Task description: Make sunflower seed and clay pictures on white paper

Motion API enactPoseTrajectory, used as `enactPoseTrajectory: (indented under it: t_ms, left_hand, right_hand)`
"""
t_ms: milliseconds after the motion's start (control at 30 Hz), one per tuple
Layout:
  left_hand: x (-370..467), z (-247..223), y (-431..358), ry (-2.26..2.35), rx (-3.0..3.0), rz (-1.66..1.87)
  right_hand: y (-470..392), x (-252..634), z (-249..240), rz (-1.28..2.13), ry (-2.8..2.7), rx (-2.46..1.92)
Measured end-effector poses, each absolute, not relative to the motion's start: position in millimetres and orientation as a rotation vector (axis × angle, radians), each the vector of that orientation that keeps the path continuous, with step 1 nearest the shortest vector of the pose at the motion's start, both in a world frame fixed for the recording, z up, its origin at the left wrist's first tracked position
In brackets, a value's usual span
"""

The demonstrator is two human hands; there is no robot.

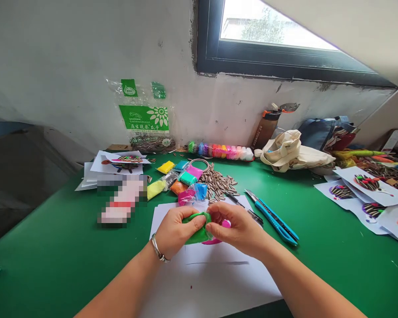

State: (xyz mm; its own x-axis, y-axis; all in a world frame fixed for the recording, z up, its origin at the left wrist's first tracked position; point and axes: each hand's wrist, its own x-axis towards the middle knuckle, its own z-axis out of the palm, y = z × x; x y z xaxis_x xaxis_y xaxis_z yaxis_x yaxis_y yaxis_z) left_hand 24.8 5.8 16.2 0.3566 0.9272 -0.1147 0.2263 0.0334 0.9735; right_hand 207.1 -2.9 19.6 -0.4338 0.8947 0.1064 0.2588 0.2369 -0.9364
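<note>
My left hand, with a metal bracelet at its wrist, is closed round a small green clay packet. At the packet's right edge, my right hand pinches the clear wrapper between thumb and fingers. Both hands are above a white paper sheet that bears a pencil-like line. Part of a pink shape shows on the paper behind my hands; the rest of it is covered. Just beyond lie several coloured clay packets and a heap of striped sunflower seeds.
A blue utility knife with its blade showing lies right of the paper, near black pens. Decorated sheets are stacked left and right. At the wall stand a seed bag, a bottle and a cloth bag.
</note>
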Motion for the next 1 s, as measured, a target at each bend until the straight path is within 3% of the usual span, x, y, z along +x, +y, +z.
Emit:
enactPoseTrajectory:
  t_ms: [400,700,1000]
  left_hand:
    - [27.4,9.1,6.5,1.044,1.484,0.72]
    - [26.9,5.4,9.1,1.116,1.435,0.763]
    - [28.4,5.6,8.5,1.111,1.433,0.761]
  right_hand:
    - [-8.5,199.3,10.1,0.508,-2.165,-1.379]
    - [-6.3,203.8,14.2,0.799,-2.143,-1.31]
    - [-7.2,198.7,4.8,0.635,-2.096,-1.341]
